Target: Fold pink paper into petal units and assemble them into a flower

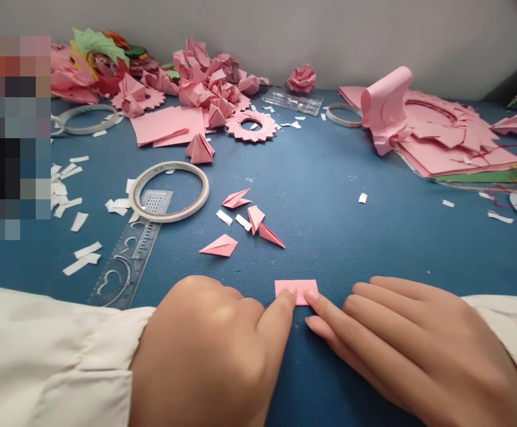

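Note:
A small folded rectangle of pink paper [284,287] lies flat on the blue table near the front. My left hand [209,344] is closed, its fingers curled under, and its thumb presses the paper's lower left part. From the other side, my right hand [418,338] rests with fingers stretched out. Its index fingertip touches the paper's lower right part, and the thumb tip sits just below on the table. Beyond the hands lie several small pink folded paper pieces [222,245], pointed in shape, with two white strips [224,217] among them.
Left of centre, a roll of double-sided tape [203,198] overlaps a clear ruler [125,261]. White scraps [79,222] are scattered about. Pink paper flowers [200,89] and a paper ring [267,127] lie at the back. Pink sheets [418,160] and a curled paper [387,101] are at right.

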`<state>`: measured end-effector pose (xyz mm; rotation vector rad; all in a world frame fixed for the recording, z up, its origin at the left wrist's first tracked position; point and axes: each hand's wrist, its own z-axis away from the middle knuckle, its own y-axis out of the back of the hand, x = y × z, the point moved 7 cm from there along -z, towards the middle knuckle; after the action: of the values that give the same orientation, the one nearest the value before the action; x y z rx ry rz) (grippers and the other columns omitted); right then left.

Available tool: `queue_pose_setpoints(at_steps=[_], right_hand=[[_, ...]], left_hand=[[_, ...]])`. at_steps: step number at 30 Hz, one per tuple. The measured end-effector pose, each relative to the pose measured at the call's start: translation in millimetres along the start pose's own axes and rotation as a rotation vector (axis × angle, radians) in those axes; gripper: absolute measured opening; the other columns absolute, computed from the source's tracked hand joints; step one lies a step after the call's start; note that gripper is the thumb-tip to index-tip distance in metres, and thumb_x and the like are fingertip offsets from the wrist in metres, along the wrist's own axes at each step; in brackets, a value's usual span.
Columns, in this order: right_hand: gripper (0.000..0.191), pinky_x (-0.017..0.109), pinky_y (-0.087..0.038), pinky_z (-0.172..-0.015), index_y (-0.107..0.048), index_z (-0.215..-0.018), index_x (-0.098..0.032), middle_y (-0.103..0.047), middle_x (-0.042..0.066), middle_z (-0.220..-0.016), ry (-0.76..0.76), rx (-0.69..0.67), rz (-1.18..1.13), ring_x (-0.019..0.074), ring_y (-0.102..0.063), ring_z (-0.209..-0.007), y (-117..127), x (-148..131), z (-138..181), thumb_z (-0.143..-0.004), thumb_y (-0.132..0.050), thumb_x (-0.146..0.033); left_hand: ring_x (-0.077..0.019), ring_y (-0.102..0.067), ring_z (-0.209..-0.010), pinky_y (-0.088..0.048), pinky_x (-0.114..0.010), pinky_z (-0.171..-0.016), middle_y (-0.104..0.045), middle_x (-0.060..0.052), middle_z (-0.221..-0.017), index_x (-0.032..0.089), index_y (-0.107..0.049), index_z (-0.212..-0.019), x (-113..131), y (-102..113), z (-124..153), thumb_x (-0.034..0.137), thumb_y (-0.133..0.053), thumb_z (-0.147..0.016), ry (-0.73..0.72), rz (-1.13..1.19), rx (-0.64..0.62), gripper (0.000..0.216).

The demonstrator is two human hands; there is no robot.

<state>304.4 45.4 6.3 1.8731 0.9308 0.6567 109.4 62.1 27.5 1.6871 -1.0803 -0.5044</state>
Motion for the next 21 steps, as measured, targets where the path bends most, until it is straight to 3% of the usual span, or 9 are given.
queue_pose_setpoints(at_steps=[1, 4, 6, 10, 21], right_hand=[[0.013, 0.038, -0.05, -0.064, -0.087, -0.133, -0.018, -0.063, -0.002, -0.08, 0.015, -0.002, -0.012, 0.0196, -0.058, -0.069, 1.4, 0.6, -7.2, -0.13, -0.079, -0.026], [0.023, 0.037, -0.049, -0.06, -0.086, -0.126, -0.011, -0.066, -0.003, -0.077, 0.047, 0.015, -0.045, 0.0173, -0.055, -0.065, 7.4, 1.8, -23.0, -0.129, -0.064, -0.004], [0.028, 0.038, -0.049, -0.058, -0.086, -0.125, -0.01, -0.066, -0.003, -0.076, 0.047, 0.022, -0.049, 0.0178, -0.056, -0.064, 10.3, 2.0, -27.7, -0.13, -0.059, -0.003], [0.026, 0.039, -0.048, -0.057, -0.083, -0.125, -0.008, -0.067, -0.003, -0.076, 0.042, 0.029, -0.058, 0.0181, -0.056, -0.064, 10.6, 0.8, -27.1, -0.131, -0.058, -0.004], [0.018, 0.039, -0.052, -0.067, -0.081, -0.134, -0.012, -0.068, -0.003, -0.084, 0.01, -0.017, -0.118, 0.0194, -0.06, -0.071, 2.9, 9.6, -14.6, -0.126, -0.066, -0.005]], left_hand=[[-0.0196, -0.076, -0.051, -0.051, -0.041, -0.043, -0.082, 0.003, -0.075, 0.003, -0.09, -0.138, -0.7, -1.0, 1.2, -0.006, -0.053, -0.109, -0.014, -0.009, -0.052, 0.047], [-0.0212, -0.07, -0.052, -0.053, -0.035, -0.048, -0.075, 0.001, -0.068, 0.011, -0.092, -0.13, 1.1, -1.1, 0.2, 0.006, -0.064, -0.114, 0.026, -0.089, -0.028, 0.033], [-0.0234, -0.072, -0.059, -0.06, -0.034, -0.059, -0.074, -0.001, -0.068, 0.017, -0.093, -0.13, 5.5, -3.6, -4.8, 0.025, -0.075, -0.117, 0.073, -0.118, 0.014, 0.023], [-0.0289, -0.078, -0.074, -0.07, -0.041, -0.073, -0.076, -0.006, -0.075, 0.019, -0.093, -0.134, 13.1, -8.1, -18.8, 0.052, -0.079, -0.12, 0.108, -0.132, 0.062, 0.039], [-0.03, -0.077, -0.078, -0.071, -0.044, -0.074, -0.077, -0.008, -0.079, 0.019, -0.093, -0.13, 15.7, -6.6, -22.0, 0.065, -0.08, -0.12, 0.067, -0.142, 0.056, 0.049]])
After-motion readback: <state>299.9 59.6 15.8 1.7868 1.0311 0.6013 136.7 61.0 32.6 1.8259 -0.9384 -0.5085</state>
